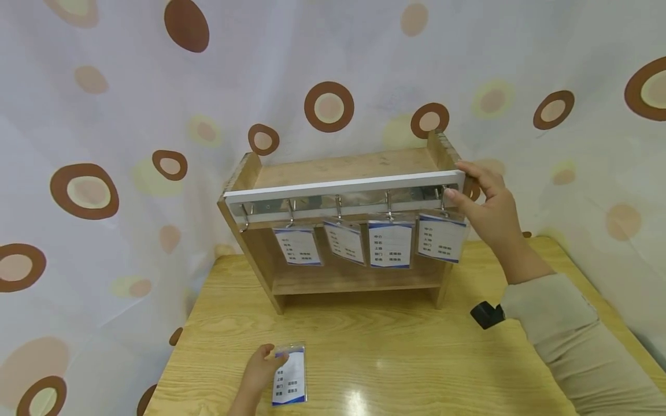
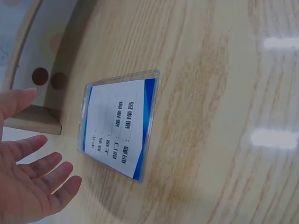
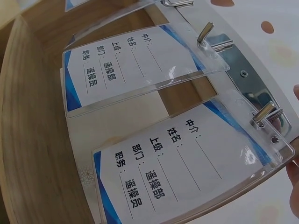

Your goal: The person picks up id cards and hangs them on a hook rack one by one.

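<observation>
A clear-sleeved name badge (image 1: 289,378) with blue-trimmed white card lies on the wooden table. In the head view my left hand (image 1: 262,370) is at its upper left, thumb over the corner. The left wrist view shows the left hand (image 2: 35,179) beside the badge (image 2: 119,126), fingers spread and holding nothing. My right hand (image 1: 491,208) is at the right end of the hook rail (image 1: 312,193), thumb near the last hook (image 1: 443,202). A badge (image 3: 173,172) hangs from that hook. Only bits of the right hand (image 3: 293,186) show in the right wrist view.
The rail fronts a wooden shelf unit (image 1: 359,283) standing at the back of the table (image 1: 374,346). Several badges hang in a row, one per hook; the leftmost hook (image 1: 244,222) is bare. A black object (image 1: 487,315) shows beside the right sleeve cuff. Behind is a dotted cloth (image 1: 364,58).
</observation>
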The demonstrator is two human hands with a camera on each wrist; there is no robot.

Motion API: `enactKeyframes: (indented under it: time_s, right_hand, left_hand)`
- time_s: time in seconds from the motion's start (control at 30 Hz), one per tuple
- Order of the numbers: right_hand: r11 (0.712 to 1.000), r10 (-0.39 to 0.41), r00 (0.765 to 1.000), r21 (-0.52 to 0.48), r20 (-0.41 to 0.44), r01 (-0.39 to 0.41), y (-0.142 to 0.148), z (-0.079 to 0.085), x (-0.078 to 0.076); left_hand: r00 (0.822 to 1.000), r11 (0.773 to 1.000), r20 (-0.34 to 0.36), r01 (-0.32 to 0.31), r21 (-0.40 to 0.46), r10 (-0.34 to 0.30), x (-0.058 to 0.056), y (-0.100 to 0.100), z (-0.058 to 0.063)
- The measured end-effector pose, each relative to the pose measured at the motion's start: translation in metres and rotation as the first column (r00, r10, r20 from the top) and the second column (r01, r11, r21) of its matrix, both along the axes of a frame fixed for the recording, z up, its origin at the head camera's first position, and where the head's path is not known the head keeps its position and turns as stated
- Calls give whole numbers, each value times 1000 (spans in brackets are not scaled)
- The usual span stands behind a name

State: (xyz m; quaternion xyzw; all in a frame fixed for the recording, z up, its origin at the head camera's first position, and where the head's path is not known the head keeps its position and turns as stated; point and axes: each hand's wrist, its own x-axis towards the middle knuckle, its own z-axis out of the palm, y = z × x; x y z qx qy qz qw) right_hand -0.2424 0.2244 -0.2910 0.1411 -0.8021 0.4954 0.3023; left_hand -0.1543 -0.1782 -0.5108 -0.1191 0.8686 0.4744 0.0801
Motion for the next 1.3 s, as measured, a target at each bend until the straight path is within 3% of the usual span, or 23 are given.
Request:
enactKeyframes:
  time_s: [0.17, 0.43, 0.93, 1.13, 1.3]
  right_hand:
    - [1000, -4, 999, -9, 37, 5, 2, 0, -4]
    - [997, 76, 997, -29, -22, -77, 0, -2, -12]
    - [998, -21, 1000, -53, -19, 20, -4, -8, -16]
    - [998, -44, 999, -51, -19, 43, -6, -7, -15]
    - [998, -46, 999, -46, -25, 44, -6, -8, -15]
  left_hand:
    - [1000, 999, 4, -20, -41, 20, -1, 3, -5]
    - [999, 999, -13, -31, -35, 30, 1, 4, -13]
    - [995, 995, 38, -94, -27, 95, -2, 7, -27]
    - [996, 987, -22, -88, -133, 86, -5, 11, -30]
    - [994, 965, -5, -110, -240, 112, -5, 16, -34]
